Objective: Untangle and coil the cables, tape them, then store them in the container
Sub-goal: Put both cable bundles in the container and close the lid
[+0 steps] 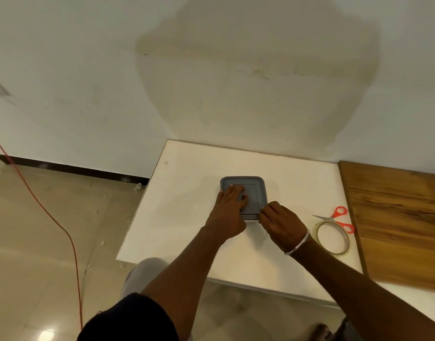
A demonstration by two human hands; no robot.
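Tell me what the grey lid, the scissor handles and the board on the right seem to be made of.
The grey lid looks like matte plastic: moulded raised rim, rounded corners. The scissor handles are probably plastic too, bright orange smooth loops; the blades look metal, thin and grey. The board is wood or a wood-look veneer, brown streaked grain; which cannot be told.

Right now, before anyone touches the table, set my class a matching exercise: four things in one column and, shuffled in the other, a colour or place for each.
Things:
1 container lid
2 scissors
3 tape roll
4 wooden board

Descriptions:
A orange handles
B grey, under the left hand
C brown, at the far right
D clear ring, near the right wrist

Pairs: 1-B, 2-A, 3-D, 4-C
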